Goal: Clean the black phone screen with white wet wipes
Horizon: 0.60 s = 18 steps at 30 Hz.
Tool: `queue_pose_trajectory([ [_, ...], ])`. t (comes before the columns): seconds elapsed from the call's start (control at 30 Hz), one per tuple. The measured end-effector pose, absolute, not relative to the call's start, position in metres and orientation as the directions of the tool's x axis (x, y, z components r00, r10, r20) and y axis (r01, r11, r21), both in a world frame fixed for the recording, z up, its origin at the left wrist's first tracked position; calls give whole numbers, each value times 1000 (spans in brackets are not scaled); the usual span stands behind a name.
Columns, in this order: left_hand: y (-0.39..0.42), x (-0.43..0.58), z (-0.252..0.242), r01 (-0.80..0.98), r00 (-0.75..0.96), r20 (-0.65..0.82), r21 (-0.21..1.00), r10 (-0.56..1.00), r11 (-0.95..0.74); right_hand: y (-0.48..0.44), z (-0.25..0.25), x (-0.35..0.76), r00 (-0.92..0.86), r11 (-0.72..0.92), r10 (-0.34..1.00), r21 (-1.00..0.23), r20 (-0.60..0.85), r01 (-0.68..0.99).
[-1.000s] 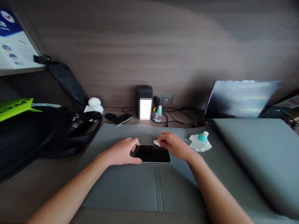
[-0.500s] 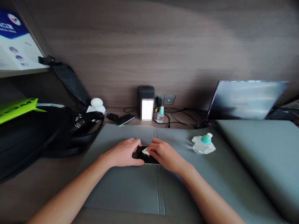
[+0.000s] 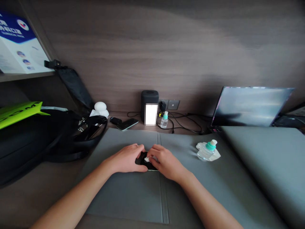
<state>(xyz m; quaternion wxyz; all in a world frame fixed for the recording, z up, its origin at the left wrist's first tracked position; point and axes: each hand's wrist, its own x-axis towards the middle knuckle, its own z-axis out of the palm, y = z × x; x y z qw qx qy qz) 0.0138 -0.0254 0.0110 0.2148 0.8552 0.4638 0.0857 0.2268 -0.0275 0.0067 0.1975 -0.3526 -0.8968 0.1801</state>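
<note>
A dark smartphone [image 3: 143,160] lies flat on the grey mat [image 3: 126,194], glass side up. My left hand [image 3: 128,159] grips the phone's left end, thumb along the near edge and fingers at the far edge. Over the phone's right part, my right hand [image 3: 165,161] is closed, pinching a crumpled white tissue [image 3: 147,159] against the glass. Most of the tissue and the phone's right end are hidden under that hand.
A clear bottle with a teal collar [image 3: 206,151] rests on a white tissue at right. Behind stand a smaller bottle [image 3: 164,121], a black speaker [image 3: 149,97], a second phone [image 3: 127,124] and cables. A laptop [image 3: 252,106] is at right, a black backpack [image 3: 30,143] at left.
My right hand has moved slightly left across the phone with the tissue. My left hand keeps its grip on the phone. The whole view has shifted a little downward.
</note>
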Motion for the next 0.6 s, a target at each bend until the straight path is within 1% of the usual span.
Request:
queue_pose_trajectory([
  [0.07, -25, 14, 11, 757, 556, -55, 445, 829, -478, -28, 6, 223, -701, 722, 668, -446, 249, 530],
  [0.2, -25, 12, 10, 742, 574, -48, 454, 818, -494, -28, 6, 224, -760, 766, 604, -436, 238, 472],
  [0.37, -24, 13, 9, 747, 570, -37, 438, 821, -500, -27, 6, 219, -701, 740, 658, -410, 275, 533],
  [0.5, -24, 13, 7, 735, 579, -9, 438, 815, -517, -30, 8, 213, -766, 769, 587, -474, 261, 428],
  [0.6, -23, 13, 5, 735, 581, -1, 430, 814, -524, -31, 7, 209, -763, 758, 593, -497, 256, 422],
])
